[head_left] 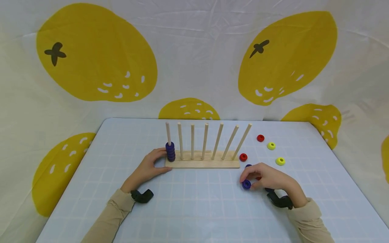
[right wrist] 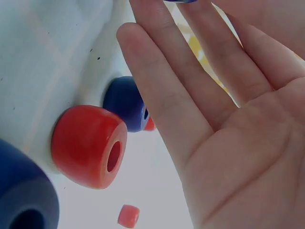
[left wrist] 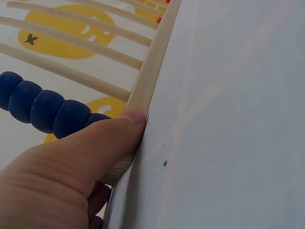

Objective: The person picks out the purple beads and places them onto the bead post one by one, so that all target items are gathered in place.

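Observation:
A wooden rack (head_left: 206,164) with several upright pegs stands on the table. Its leftmost peg carries a stack of blue beads (head_left: 170,152). My left hand (head_left: 149,167) grips the left end of the base, thumb (left wrist: 119,129) along the front edge and fingers behind. Right of the rack, my right hand (head_left: 268,176) pinches a blue bead (head_left: 246,184) between fingertips and thumb, low over the table. Only a sliver of that bead shows at the top of the right wrist view. Near this hand lie a red bead (right wrist: 88,148) and another blue bead (right wrist: 124,102).
Beyond the right hand lie two yellow beads (head_left: 271,145) and a red bead (head_left: 260,138). Another red bead (head_left: 243,157) sits by the rack's right end. The light table (head_left: 188,206) backs onto a curtain (head_left: 197,60) with yellow fruit prints.

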Demonstrator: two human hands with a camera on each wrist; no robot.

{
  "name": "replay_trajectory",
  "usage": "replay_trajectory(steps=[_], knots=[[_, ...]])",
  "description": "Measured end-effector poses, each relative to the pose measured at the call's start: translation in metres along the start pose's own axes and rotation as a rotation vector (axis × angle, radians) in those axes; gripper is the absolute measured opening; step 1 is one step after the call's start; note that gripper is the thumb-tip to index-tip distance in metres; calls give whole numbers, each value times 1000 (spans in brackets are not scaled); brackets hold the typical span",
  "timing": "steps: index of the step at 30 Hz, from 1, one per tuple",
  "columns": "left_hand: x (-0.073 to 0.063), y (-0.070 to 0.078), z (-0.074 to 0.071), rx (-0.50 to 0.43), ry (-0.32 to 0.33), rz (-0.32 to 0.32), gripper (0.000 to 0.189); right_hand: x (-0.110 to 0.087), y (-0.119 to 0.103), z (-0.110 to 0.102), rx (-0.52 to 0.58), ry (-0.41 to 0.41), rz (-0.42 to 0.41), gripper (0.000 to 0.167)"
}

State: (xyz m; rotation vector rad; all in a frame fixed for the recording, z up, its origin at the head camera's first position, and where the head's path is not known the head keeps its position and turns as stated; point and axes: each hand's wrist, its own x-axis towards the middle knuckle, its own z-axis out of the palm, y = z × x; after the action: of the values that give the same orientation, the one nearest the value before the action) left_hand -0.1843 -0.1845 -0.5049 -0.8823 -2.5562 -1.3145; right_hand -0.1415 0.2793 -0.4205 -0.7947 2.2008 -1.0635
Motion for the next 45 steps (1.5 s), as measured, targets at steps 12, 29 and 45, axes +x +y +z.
replay_trajectory(steps=[12,29,45], knots=[[4,1,-1,15,-18,-12,56,2,-5,-6,-11,55,-27,30],[1,-2,0,22,-20,-33,56,2,-13,-2,-28,223,-297,31],[-1,-1,0,26,-22,-58,58,1,-31,2,8,430,-404,43]])
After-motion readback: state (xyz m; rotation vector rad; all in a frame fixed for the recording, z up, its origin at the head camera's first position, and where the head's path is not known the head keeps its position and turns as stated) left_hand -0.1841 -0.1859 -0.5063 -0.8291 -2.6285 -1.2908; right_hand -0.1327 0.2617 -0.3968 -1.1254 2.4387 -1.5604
